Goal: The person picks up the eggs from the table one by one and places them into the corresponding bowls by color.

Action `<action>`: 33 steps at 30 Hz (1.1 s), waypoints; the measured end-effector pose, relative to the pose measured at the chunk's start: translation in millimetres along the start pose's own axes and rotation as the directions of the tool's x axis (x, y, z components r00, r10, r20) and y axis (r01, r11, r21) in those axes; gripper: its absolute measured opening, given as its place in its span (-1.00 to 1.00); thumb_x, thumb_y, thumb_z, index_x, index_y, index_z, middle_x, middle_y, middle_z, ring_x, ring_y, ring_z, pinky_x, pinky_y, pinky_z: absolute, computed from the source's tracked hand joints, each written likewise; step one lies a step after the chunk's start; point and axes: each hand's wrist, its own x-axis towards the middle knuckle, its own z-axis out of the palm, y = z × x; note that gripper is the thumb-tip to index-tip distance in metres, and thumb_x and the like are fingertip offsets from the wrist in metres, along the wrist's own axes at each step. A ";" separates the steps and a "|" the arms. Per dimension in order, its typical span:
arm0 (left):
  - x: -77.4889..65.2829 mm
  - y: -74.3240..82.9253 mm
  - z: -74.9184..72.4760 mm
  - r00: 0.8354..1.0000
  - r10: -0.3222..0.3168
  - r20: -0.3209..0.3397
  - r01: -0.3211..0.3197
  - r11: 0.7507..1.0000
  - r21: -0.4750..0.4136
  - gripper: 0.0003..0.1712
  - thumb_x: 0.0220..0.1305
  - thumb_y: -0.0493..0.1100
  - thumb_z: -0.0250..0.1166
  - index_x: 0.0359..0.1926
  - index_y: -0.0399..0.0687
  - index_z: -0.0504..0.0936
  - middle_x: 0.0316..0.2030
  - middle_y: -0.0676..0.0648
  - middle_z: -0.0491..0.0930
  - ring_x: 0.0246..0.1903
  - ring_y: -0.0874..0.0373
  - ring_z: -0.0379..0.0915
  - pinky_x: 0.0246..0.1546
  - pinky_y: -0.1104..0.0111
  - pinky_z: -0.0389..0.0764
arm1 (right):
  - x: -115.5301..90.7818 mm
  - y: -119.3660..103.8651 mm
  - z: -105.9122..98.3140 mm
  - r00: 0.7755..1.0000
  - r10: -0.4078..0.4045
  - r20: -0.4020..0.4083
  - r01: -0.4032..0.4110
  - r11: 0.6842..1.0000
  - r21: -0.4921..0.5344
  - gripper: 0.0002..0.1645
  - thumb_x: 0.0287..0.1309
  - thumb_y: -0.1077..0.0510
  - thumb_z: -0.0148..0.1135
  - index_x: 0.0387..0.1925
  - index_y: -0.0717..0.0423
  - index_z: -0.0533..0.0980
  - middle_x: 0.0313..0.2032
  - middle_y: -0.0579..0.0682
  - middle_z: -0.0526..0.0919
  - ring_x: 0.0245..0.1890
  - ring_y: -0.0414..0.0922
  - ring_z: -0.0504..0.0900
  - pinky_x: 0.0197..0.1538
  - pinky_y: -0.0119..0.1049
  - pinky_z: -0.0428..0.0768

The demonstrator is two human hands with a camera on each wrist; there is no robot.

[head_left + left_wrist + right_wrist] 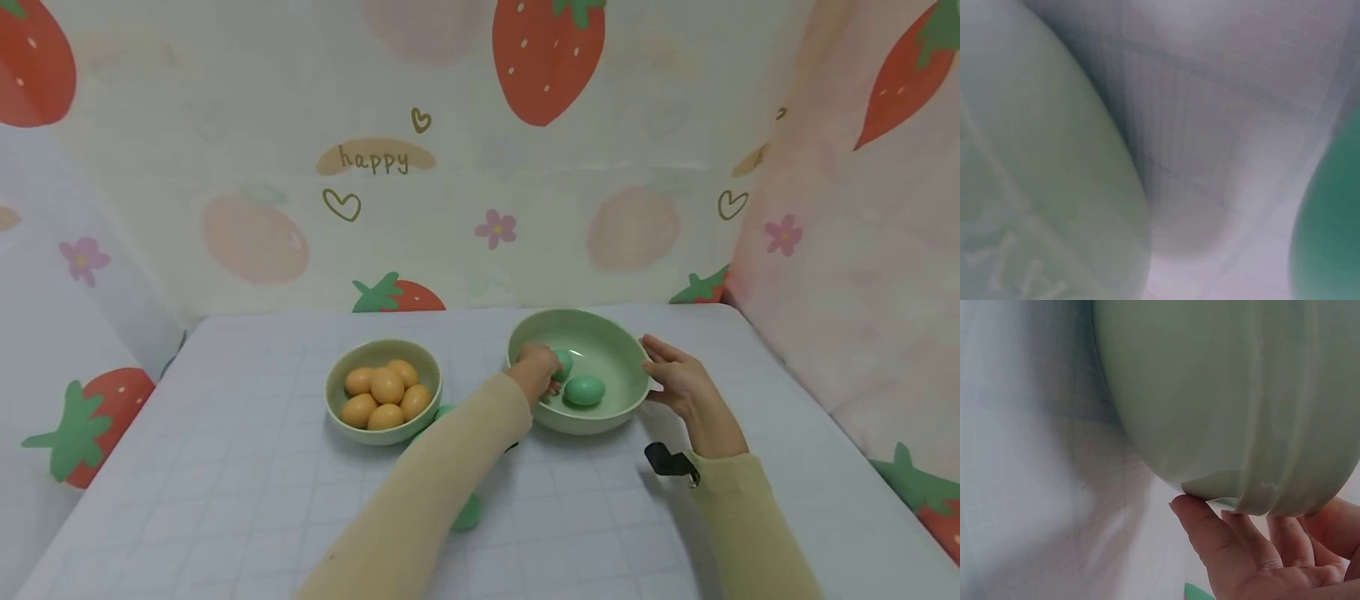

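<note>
The left hand (537,367) reaches over the rim of the larger pale green bowl (600,333), fingers curled round a green egg (562,364) beside a second green egg (584,390) lying inside, while the right hand (678,379) steadies the bowl's outer wall with relaxed, open fingers.

From my feed this looks like a small staged recording booth rather than a real kitchen: strawberry-print cloth (480,150) with hearts, flowers and the word "happy" hangs as backdrop and side walls, closing in a surface (225,500) draped with pale checked cloth, on which two plain green bowls (592,421) hold toy-coloured eggs (386,387)
</note>
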 end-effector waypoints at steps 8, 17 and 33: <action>-20.5 11.6 -12.6 0.999 -0.030 -0.039 0.031 0.999 0.032 -0.45 0.35 -0.30 0.21 0.30 -0.29 0.29 -0.40 -0.23 0.48 -0.83 0.24 0.18 -0.80 0.55 0.33 | -0.9 -1.4 1.8 1.000 -0.003 -0.014 0.002 1.000 -0.015 -0.24 0.40 0.45 -0.18 0.50 0.15 -0.18 0.49 0.06 -0.21 0.48 0.04 -0.21 0.37 0.27 -0.01; 3.7 14.5 -5.9 0.996 0.011 -0.087 -0.006 0.999 0.053 -0.59 0.29 -0.33 0.19 0.16 -0.23 0.44 -0.07 -0.19 0.52 -0.37 0.05 0.51 -0.41 0.35 0.65 | 0.7 0.0 0.5 1.000 0.014 -0.017 -0.014 1.000 -0.014 -0.23 0.41 0.43 -0.16 0.51 0.12 -0.17 0.49 0.03 -0.20 0.48 0.03 -0.21 0.37 0.28 -0.02; -54.2 6.2 -86.8 0.963 0.214 0.165 -0.168 0.952 -0.256 -0.44 0.44 -0.21 0.10 0.40 -0.18 0.27 0.30 -0.23 0.35 -0.01 -0.08 0.55 -0.04 0.25 0.61 | 0.0 -0.6 -0.1 1.000 -0.014 -0.007 0.014 0.999 -0.051 -0.25 0.41 0.42 -0.16 0.50 0.15 -0.17 0.50 0.05 -0.21 0.48 0.04 -0.21 0.36 0.28 0.04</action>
